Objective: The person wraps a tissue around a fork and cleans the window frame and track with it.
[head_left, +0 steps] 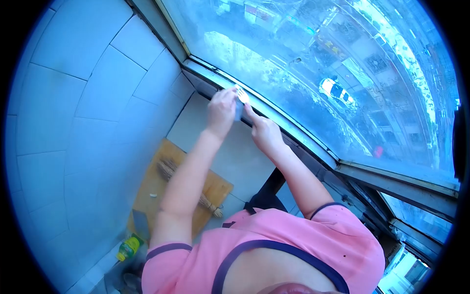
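Both my hands are raised at the window sill (284, 113), close together. My left hand (223, 111) is closed, its fingertips pinched at the head of a small pale fork (242, 95). On the other side, my right hand (266, 131) has its index finger stretched towards the fork's lower end, with the other fingers curled. A bluish translucent piece (238, 111) hangs between the hands; what it is cannot be made out.
A wooden board (148, 188) carries a bundle of dry stalks (167, 169), partly behind my left arm. Beside it are a cleaver-like blade (140, 223) and a green-yellow bottle (129, 248). Tiled wall (49, 108) stands left, window glass (293, 63) right.
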A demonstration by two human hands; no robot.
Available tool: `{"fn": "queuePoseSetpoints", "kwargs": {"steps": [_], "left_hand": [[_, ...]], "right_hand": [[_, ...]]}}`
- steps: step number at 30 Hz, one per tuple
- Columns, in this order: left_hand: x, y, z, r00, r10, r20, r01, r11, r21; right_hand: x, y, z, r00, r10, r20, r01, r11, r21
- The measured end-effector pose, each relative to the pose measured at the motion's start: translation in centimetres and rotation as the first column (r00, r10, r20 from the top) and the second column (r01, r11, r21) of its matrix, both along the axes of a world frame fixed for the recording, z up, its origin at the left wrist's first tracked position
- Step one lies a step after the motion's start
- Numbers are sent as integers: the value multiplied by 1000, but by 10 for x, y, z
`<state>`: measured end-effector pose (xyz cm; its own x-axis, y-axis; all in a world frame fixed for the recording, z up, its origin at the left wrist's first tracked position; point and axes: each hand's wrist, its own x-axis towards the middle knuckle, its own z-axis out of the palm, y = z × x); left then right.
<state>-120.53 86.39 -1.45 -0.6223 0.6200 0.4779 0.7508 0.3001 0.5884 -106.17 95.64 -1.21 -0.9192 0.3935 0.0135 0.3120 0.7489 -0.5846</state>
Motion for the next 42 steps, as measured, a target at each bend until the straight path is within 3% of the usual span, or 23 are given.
{"fn": "queuePoseSetpoints", "kwargs": {"steps": [5, 7, 11, 17, 20, 26, 30, 32, 34, 36, 38, 40, 42], "left_hand": [[15, 1, 5, 997, -64, 38, 67, 995, -74], [25, 6, 3, 998, -64, 17, 64, 998, -15], [-2, -4, -1, 998, -39, -47, 38, 999, -17], [8, 1, 8, 998, -47, -50, 40, 991, -128], [0, -3, 1, 998, -46, -44, 43, 997, -67], [-34, -7, 7, 998, 44, -51, -50, 991, -126], [-7, 2, 5, 999, 10, -51, -13, 998, -68], [-7, -2, 2, 999, -3, -54, 1, 1000, -30], [-28, -6, 2, 997, 15, -82, -23, 995, -95], [-44, -9, 4, 994, 62, -92, -73, 991, -115], [-41, -8, 5, 994, 58, -91, -71, 987, -145], [-22, -4, 15, 1000, 15, -15, -18, 979, -201], [-5, 2, 5, 1000, -5, -28, 3, 996, -92]], "right_hand": [[14, 1, 10, 999, -38, 31, 39, 998, -53], [21, 4, 10, 998, -64, 29, 67, 992, -106], [-7, -6, -6, 997, -45, -58, 40, 996, -84], [0, -1, 4, 998, -60, -6, 59, 990, -131], [-8, 0, -3, 1000, -6, -4, 5, 996, -90], [-49, -8, 3, 1000, 11, -29, -13, 995, -94], [-22, -4, 13, 997, -65, 32, 70, 976, -206], [-23, -6, 10, 994, -100, -35, 86, 958, -272], [-42, -11, 11, 994, -107, 25, 110, 954, -280], [-60, -12, 9, 996, -75, -56, 56, 957, -284], [-57, -10, 18, 998, -65, 24, 70, 961, -267], [-36, -3, 21, 994, -107, -22, 97, 960, -261], [-28, 0, 22, 996, -84, -22, 76, 961, -265]]}}
